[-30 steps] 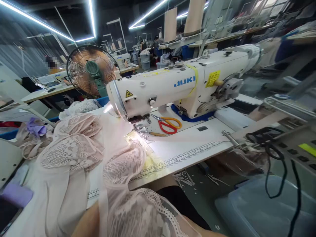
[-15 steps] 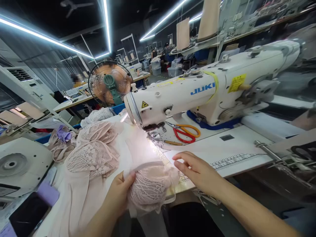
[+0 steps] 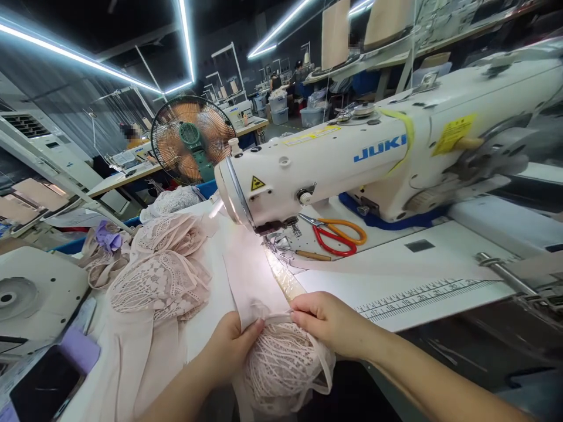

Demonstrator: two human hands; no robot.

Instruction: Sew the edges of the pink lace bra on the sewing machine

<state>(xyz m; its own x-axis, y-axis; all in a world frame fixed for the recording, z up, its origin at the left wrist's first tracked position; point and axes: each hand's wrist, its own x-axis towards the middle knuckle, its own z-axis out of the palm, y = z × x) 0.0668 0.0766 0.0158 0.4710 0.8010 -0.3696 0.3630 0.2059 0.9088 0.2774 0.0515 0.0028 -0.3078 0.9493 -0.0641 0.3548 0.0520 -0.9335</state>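
A pale pink lace bra hangs over the table's front edge, its smooth band running up to the needle area of a white sewing machine. My left hand pinches the bra's left side, thumb on top near the cup's upper edge. With fingertips pressed together, my right hand grips the cup's edge on the other side. A thin strap loops down at the right of the cup. The machine's lamp lights the fabric under the head; the needle itself is hidden in glare.
Scissors with red and orange handles lie behind the needle area, near a wooden-handled tool. More lace bras are heaped at left. A phone lies at lower left, and a fan stands beyond.
My right hand has come down and left from above the table and closed on the bra's edge. The left hand and bra have shifted slightly right and down in view.
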